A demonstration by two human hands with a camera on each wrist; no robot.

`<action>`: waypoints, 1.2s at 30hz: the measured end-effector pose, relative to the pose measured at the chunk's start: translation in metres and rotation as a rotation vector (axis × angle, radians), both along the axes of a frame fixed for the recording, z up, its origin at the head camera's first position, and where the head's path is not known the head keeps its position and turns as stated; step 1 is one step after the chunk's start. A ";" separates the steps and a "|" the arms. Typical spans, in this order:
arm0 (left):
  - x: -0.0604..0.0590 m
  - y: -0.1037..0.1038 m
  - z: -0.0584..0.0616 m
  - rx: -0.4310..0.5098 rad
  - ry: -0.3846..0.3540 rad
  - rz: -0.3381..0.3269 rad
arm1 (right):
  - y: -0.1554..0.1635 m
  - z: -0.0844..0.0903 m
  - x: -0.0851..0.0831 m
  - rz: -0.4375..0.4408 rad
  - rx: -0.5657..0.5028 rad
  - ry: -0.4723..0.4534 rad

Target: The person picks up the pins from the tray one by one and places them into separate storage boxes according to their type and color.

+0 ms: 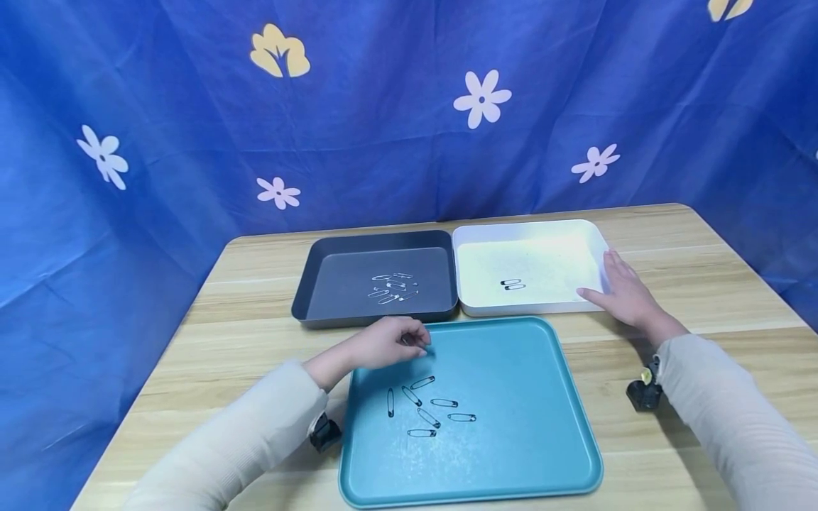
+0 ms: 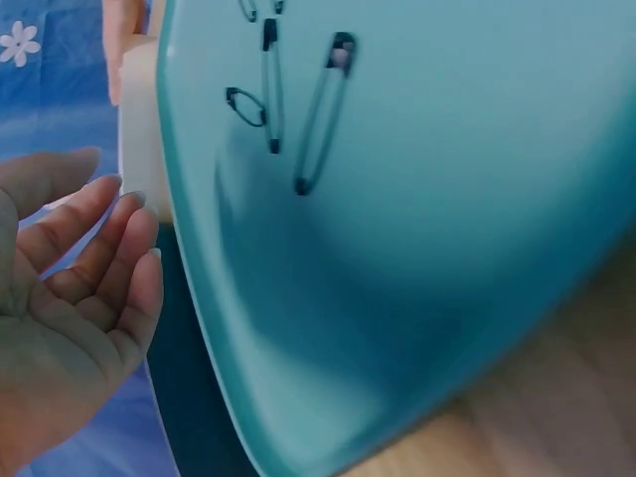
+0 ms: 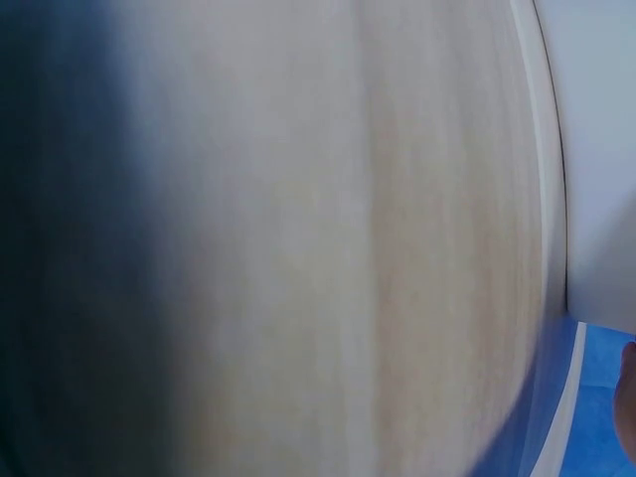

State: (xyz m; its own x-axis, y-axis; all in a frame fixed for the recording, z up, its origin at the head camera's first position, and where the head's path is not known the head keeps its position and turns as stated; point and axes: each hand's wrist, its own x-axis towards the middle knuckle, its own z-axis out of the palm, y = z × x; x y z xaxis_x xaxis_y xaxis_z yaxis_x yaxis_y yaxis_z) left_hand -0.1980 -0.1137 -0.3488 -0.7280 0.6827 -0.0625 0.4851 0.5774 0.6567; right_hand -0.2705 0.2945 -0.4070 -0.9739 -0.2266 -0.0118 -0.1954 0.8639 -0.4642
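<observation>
A teal tray (image 1: 511, 397) lies at the table's front with several black and silver safety pins (image 1: 424, 408) loose on it. My left hand (image 1: 418, 343) hovers over the tray's far left corner. The left wrist view shows that hand (image 2: 79, 288) with its palm bare and fingers loosely curled, beside the teal tray (image 2: 447, 248) and its safety pins (image 2: 318, 119). My right hand (image 1: 613, 284) rests flat with straight fingers on the right front corner of a white tray (image 1: 543, 255), which holds two black pins (image 1: 513, 284).
A dark grey tray (image 1: 332, 284) at the back left, touching the white one, holds several silver pins (image 1: 393, 287). A blue flowered curtain hangs behind the wooden table (image 1: 703, 284). The right wrist view is a blur of table wood (image 3: 348, 248) and the white tray's edge (image 3: 606, 149).
</observation>
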 end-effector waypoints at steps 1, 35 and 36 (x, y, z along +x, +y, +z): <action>0.001 -0.002 -0.001 -0.007 -0.011 -0.004 | 0.000 0.000 0.000 0.000 0.000 0.000; 0.020 0.012 -0.016 -0.313 0.052 0.014 | -0.002 0.002 0.002 -0.002 0.004 -0.006; 0.020 0.012 -0.016 -0.314 0.054 0.013 | -0.002 0.002 0.002 -0.003 0.006 -0.010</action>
